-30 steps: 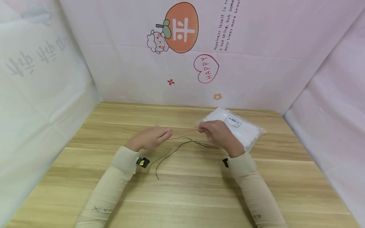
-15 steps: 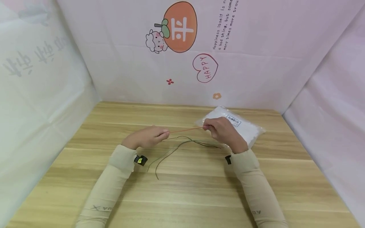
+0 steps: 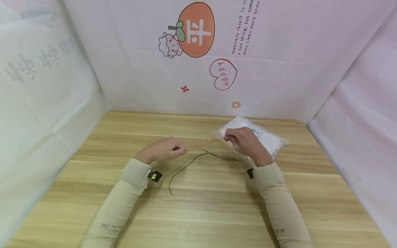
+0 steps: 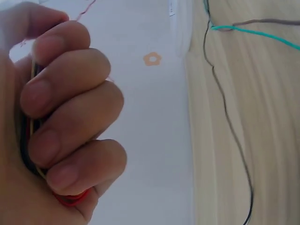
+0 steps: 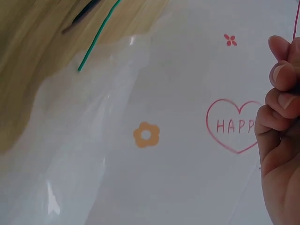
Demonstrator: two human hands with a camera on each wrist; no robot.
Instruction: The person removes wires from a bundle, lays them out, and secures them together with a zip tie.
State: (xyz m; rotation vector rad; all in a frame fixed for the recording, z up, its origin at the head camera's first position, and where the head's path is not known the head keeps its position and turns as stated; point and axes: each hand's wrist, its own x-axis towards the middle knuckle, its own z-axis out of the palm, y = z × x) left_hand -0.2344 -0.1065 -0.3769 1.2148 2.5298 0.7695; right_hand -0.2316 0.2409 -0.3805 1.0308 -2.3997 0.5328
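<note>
A thin red wire [image 3: 206,142] spans the gap between my two hands above the table. My left hand [image 3: 162,150] has its fingers curled round a small bundle of wires, red [image 4: 70,200], black and yellow in the left wrist view; the fingers hide most of it. The other end of the red wire is pinched between the thumb and finger of my right hand [image 3: 245,143], which sits higher and in front of the clear bag. Beneath the hands, a dark wire [image 3: 186,166] and a green wire [image 3: 173,171] cross each other on the tabletop.
A clear plastic bag [image 3: 270,144] with white contents and a barcode label lies at the back right of the wooden table [image 3: 198,213]. White printed cloth [image 3: 139,79] walls off the back and both sides.
My right hand has shifted a little right and upward, so a longer stretch of red wire shows between the hands. The left hand has turned slightly. The wires on the table stay put.
</note>
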